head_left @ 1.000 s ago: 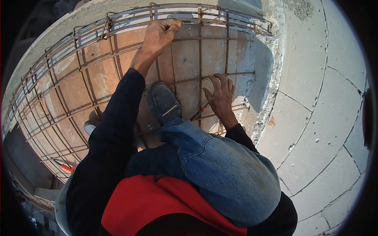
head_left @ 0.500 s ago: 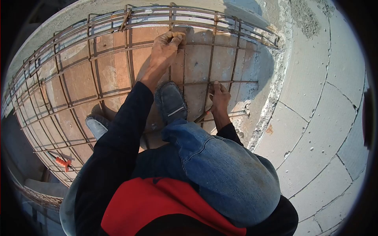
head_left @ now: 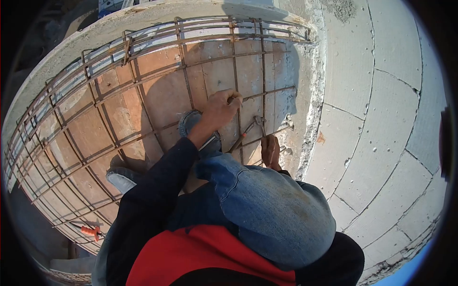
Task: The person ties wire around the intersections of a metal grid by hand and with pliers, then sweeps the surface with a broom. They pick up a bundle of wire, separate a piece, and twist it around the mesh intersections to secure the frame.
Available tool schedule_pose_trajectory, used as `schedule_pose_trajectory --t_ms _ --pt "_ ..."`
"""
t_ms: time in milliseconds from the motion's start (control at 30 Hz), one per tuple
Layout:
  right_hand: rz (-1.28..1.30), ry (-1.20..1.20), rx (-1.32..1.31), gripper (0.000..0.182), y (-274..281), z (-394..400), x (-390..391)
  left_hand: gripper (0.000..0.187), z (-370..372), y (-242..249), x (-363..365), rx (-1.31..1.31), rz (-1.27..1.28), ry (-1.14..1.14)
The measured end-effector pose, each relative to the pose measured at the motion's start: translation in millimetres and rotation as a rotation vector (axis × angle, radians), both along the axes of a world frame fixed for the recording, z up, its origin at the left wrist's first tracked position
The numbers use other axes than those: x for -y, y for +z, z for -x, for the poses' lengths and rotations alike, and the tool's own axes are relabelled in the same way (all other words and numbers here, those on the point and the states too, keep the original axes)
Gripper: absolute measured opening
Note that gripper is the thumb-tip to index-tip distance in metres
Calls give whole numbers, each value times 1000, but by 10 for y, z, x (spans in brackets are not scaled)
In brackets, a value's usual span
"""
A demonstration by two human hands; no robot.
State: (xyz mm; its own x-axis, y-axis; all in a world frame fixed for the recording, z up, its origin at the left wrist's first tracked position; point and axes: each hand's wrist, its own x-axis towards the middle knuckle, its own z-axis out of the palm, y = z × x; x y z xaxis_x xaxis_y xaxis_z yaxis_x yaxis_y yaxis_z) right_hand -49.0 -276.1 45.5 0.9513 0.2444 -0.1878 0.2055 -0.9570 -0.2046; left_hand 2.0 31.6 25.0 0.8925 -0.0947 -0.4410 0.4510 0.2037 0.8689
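Note:
My left hand [head_left: 223, 110] is closed in a pinch at a crossing of the rusty rebar grid [head_left: 191, 101], beside my shoe [head_left: 190, 122]. Whatever lies between those fingertips is too small to make out. Lower and to the right, my right hand [head_left: 271, 150] is closed around one handle of a pair of pincers [head_left: 258, 122]. Their jaws point up, and the handles are spread apart. The other handle, with a worn orange-brown part, slants down left across a rebar. My right fingers are partly in shadow.
Wooden boards [head_left: 164, 95] lie beneath the grid. An orange-handled tool [head_left: 90, 231] rests on the bars at lower left. A concrete rim [head_left: 62, 56] curves along the far side. Pale blocks [head_left: 348, 152] form the surface at right, with a rough mortar edge [head_left: 312, 114].
My left hand has come down from an upper bar to a lower crossing. My right hand has left the bar and now holds the pincers. The view has shifted slightly.

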Motion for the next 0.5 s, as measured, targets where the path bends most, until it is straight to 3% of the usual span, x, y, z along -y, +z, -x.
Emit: schedule_pose_trajectory --t_ms 67,100,200,233,267,300,333,400,433,500 --pt "-41 -196 -57 15 263 40 -183 57 122 41 188 -13 -72 -251" --pt "-36 -177 -70 15 451 57 -324 67 226 -49 386 -21 -87 -371" --pt "-45 -273 -228 19 825 47 -736 80 504 -72 882 84 -256 -233" --pt "-109 -237 -179 20 829 49 -893 80 481 -22 866 77 -249 -224" --pt "-176 -207 -130 20 793 50 -1023 72 446 58 802 -28 -55 -238" --pt "-171 -242 -195 22 740 57 -1010 64 423 100 775 -132 139 -249" --pt "-164 -277 -259 24 691 63 -1003 64 426 96 793 -138 137 -247" --pt "-178 -176 -264 29 577 98 -1022 51 429 65 822 -256 423 -115" --pt "-119 -130 -391 31 690 88 -936 51 410 65 825 -261 421 -111" --pt "-125 -52 -456 30 750 47 -747 39 357 47 869 -395 660 -67"
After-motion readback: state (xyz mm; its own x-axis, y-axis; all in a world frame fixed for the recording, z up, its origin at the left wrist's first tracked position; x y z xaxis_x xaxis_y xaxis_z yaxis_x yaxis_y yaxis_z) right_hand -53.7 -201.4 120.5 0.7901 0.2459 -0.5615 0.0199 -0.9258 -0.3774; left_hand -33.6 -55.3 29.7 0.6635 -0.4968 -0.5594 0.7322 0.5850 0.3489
